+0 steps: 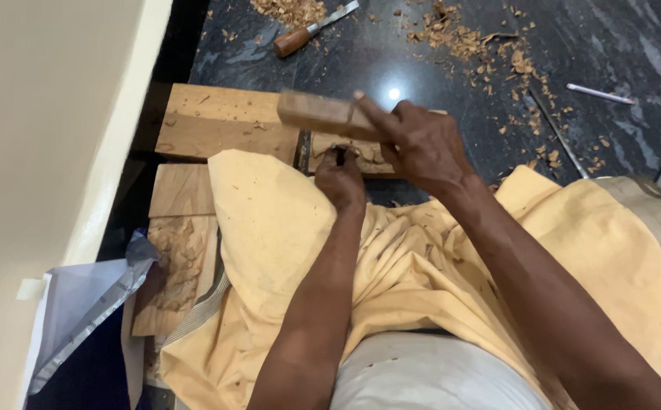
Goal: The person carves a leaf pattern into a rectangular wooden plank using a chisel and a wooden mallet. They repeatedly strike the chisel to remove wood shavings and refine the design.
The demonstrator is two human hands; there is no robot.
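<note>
Two hands meet at frame centre, over the dark floor. The right hand (422,144) has its fingers clamped round a wooden block (323,114), long axis running left-right, raised just above and slightly left of the left hand (339,178). That one is fisted tight round a small tool, mostly hidden, tip on the carved wood piece (353,152) just beyond the yellow cloth (270,228). A spare chisel (311,30) lies well apart, top centre.
</note>
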